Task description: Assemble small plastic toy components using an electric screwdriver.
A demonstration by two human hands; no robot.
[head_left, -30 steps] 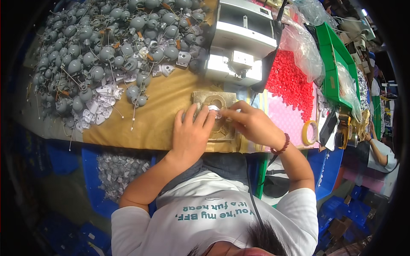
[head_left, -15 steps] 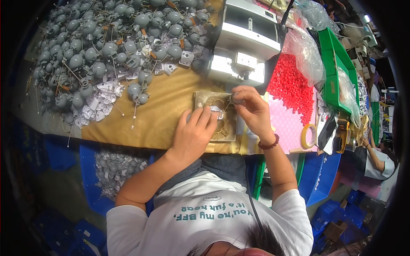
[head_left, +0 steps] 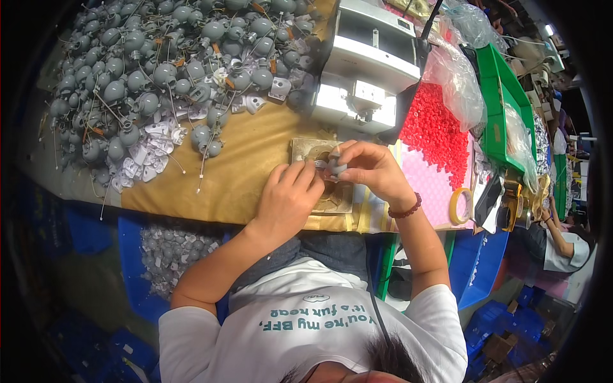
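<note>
A square, worn, beige plate with a rounded hollow [head_left: 304, 150] lies near the table's front edge. Over its left side, my left hand [head_left: 288, 196] bends its closed fingers onto a small white plastic part [head_left: 320, 164] in the hollow. Above the plate's right half, my right hand [head_left: 375, 171] pinches a small grey rounded part [head_left: 338, 167] between thumb and fingers, close to the left fingertips. My fingers partly cover both parts, and I cannot tell whether they touch.
Many grey ball-shaped parts with wires [head_left: 140, 83] heap at the left, beside white plastic pieces [head_left: 150, 150]. Behind the plate stands a white machine [head_left: 367, 67]. Small red pieces [head_left: 434, 124], a yellow tape roll [head_left: 461, 204] and a green crate [head_left: 504, 115] lie rightward. Another person sits far right.
My right hand has come down and left with the grey part, from the plate's upper right toward its middle. My left hand has stayed nearly still.
</note>
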